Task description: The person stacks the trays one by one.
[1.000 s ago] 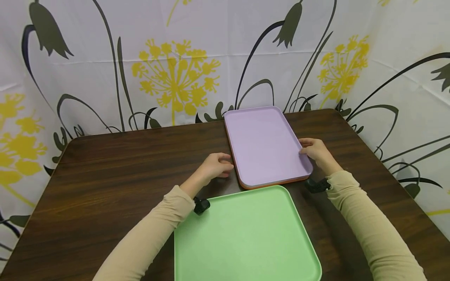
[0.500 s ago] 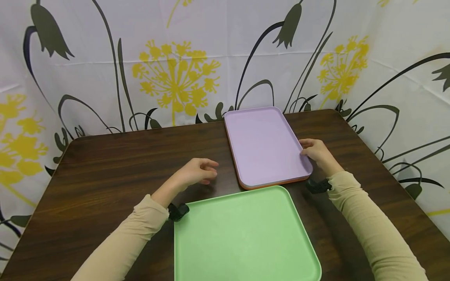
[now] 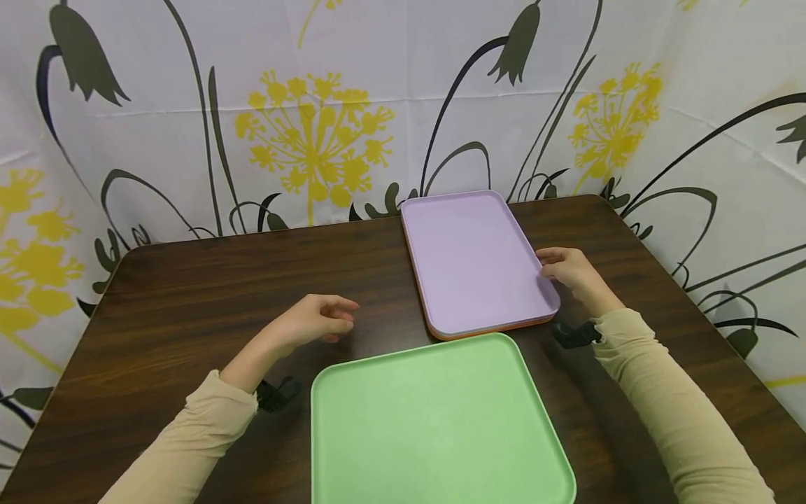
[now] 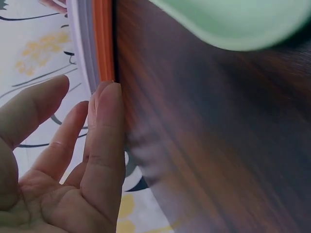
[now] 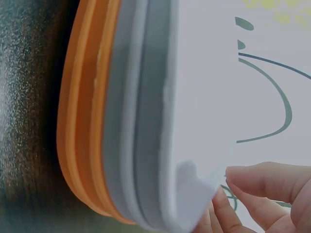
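Observation:
In the head view, a lilac tray (image 3: 475,262) lies on top of an orange tray (image 5: 85,111), forming a stack at the back of the table. My right hand (image 3: 573,276) rests at the stack's right side, its thumb and fingertips touching the lilac rim. How far those fingers reach under the rim is hidden. My left hand (image 3: 305,325) hovers left of the stack, apart from it, fingers loosely bent and holding nothing. A larger green tray (image 3: 441,427) lies nearer to me, just in front of the stack.
The trays are on a dark wood-grain table (image 3: 208,301). A white curtain (image 3: 352,42) with yellow and dark green plant prints hangs along the table's back and right edges. Bands with small black cameras are on both wrists.
My left hand has moved left and slightly toward me, from beside the stack's left edge. The right hand stays at the lilac tray's edge, and the trays have not moved.

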Demonstrator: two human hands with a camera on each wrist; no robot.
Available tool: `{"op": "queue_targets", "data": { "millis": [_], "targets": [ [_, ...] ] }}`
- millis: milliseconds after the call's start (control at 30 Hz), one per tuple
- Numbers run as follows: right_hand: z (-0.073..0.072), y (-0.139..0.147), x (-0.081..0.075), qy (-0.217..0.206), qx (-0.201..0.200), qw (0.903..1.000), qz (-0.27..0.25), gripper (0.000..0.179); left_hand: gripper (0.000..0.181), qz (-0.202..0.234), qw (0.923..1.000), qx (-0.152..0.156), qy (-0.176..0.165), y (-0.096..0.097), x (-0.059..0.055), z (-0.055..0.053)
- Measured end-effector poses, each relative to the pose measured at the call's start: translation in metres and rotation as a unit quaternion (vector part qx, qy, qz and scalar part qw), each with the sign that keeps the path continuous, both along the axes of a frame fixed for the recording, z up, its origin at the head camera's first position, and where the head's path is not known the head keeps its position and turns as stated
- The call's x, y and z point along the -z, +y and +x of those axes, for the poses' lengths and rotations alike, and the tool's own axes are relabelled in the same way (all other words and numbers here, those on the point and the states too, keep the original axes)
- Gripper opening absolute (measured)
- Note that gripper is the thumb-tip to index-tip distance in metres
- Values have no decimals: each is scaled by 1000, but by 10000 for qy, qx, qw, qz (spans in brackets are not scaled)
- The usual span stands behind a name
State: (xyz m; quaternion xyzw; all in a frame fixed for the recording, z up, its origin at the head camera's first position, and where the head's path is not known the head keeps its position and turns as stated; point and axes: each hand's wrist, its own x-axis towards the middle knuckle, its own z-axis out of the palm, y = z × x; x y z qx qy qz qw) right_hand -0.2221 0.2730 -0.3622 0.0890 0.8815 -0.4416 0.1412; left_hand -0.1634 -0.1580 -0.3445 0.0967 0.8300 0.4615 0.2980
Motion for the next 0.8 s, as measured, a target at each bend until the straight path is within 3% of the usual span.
{"op": "queue_targets", "data": {
  "millis": [400,600,800],
  "targets": [
    [14,-1,-16,408,-162,9990,-55,46,47,-40,9999,-108,-82,-29,17,16],
    [27,-4,-21,321,-531,9979,-192,45,49,-35,9997,-180,-177,-40,23,25],
    [43,-8,-16,226,-1044,9925,-590,44,51,-22,9995,-152,-283,-49,28,31]
  ]
}}
